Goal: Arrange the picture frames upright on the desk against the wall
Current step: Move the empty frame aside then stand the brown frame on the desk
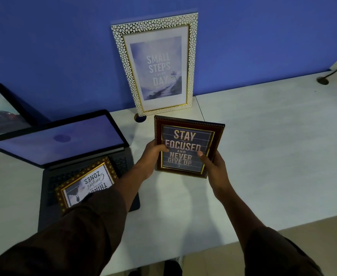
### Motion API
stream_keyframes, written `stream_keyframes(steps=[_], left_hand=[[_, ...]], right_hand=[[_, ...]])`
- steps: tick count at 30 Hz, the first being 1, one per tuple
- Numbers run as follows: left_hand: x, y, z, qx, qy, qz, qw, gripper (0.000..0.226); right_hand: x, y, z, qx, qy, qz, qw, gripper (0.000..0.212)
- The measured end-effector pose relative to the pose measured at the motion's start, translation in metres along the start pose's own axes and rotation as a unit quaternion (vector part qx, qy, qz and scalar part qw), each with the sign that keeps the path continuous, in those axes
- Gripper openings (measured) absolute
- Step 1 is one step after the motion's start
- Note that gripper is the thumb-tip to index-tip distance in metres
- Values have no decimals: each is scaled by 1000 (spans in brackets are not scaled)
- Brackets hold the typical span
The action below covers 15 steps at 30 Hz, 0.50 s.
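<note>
both hands hold the dark red frame reading "stay focused and never give up" above the white surface: the left hand has its grip closed on the frame's left edge with the thumb over the glass, and the right hand has its grip closed on the lower right edge. just behind it, a white pebbled frame stands upright against the blue wall. a gold ornate frame lies flat on the keyboard of an open laptop to the left. a black frame leans at the far left.
</note>
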State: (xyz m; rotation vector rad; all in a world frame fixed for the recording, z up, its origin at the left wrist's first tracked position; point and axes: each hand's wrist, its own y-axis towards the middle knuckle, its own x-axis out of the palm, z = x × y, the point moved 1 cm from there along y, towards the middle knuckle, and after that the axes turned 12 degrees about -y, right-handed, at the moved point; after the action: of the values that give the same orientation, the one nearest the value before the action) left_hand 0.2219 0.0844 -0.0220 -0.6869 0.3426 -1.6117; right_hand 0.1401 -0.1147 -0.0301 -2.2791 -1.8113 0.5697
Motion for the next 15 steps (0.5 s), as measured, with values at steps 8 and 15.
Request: stream_keyframes(steps=[8, 15], left_hand=[[-4, -15, 3, 25, 6, 30, 999, 48], [-48, -67, 7, 46, 29, 61, 997, 60]], right_hand=[[-7, -10, 6, 18, -112, -4, 993, 59], [16, -51, 15, 162, -174, 77, 968, 60]])
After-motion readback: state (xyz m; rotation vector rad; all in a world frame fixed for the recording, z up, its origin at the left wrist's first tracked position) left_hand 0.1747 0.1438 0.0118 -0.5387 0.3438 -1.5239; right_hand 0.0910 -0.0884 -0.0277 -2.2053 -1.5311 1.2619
